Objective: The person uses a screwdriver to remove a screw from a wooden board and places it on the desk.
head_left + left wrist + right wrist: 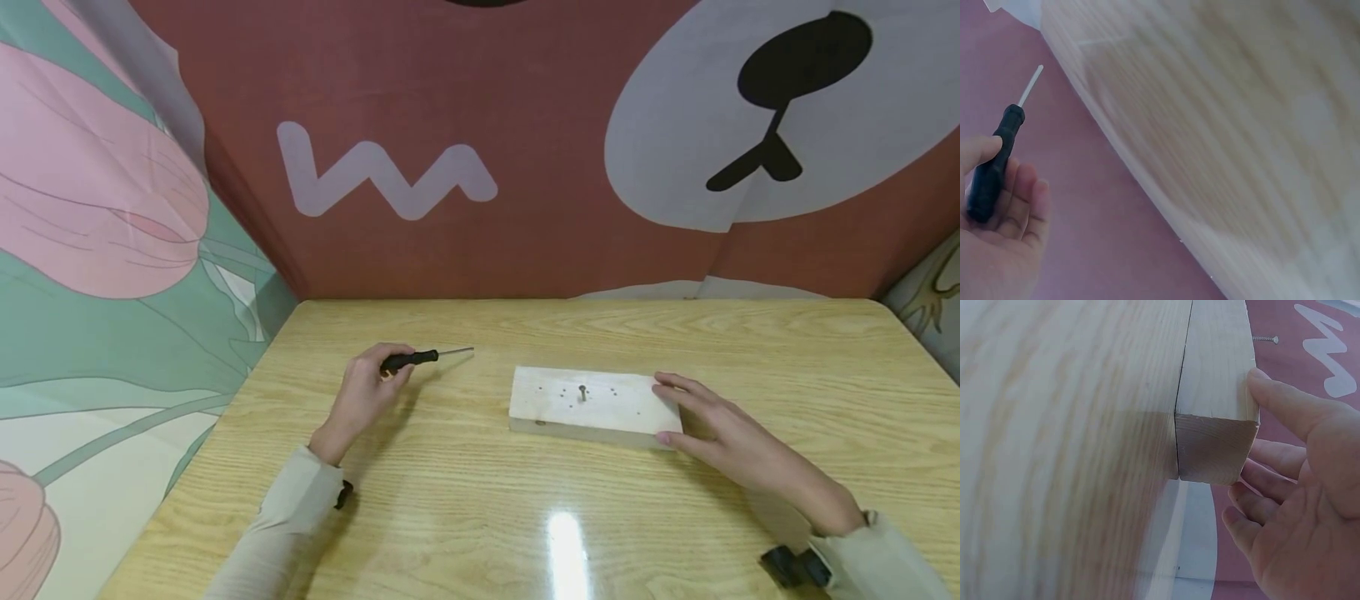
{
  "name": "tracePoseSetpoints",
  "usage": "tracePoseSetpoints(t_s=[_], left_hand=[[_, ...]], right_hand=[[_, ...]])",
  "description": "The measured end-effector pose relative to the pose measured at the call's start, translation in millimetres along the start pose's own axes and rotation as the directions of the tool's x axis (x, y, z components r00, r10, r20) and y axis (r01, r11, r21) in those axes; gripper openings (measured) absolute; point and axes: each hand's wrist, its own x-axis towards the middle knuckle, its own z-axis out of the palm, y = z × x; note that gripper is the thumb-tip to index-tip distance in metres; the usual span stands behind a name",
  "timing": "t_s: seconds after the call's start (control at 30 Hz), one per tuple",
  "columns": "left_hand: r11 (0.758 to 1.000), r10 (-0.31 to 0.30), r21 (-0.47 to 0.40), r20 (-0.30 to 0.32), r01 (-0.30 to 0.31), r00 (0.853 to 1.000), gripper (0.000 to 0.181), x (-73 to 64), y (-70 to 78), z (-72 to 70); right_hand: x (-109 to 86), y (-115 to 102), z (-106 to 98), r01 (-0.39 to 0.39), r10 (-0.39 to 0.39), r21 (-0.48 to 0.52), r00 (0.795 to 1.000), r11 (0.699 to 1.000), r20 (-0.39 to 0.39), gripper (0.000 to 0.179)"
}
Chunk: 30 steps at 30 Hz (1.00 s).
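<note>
My left hand (363, 395) holds a screwdriver (420, 357) by its black handle above the left part of the table. Its thin metal shaft points right in the head view; the left wrist view shows my thumb and fingers around the handle. A pale wooden block (551, 407) lies flat on the table, several small holes in its top. One screw (582, 392) stands up from the block near its middle, its threads showing in the right wrist view. At the block's right end, my right hand (727, 437) grips it, thumb at the near edge and fingers at the far side.
The wood-grain table (420, 517) reaches back to a red printed cloth (540, 217) hanging behind it. A flowered cloth (112, 350) hangs along the left side. Dark wrist-worn devices show at both sleeves, the right one (797, 567) close over the table.
</note>
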Motion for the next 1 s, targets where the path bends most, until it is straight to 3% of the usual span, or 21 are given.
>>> tracePoseSetpoints(t_s=[0.33,1.0], left_hand=[[0.996,0.018,-0.091,-0.056,-0.023,0.998,0.019,2.5,6.7,0.7],[0.969,-0.063,-0.242,-0.068,0.045,0.996,0.018,10.1,27.6,1.6]], right_hand=[[1.2,-2.5,-0.5,-0.029,0.029,0.025,0.999,0.999,0.031,0.067],[-0.1,-1.6,-0.5,-0.035,0.034,0.03,0.999,0.999,0.032,0.067]])
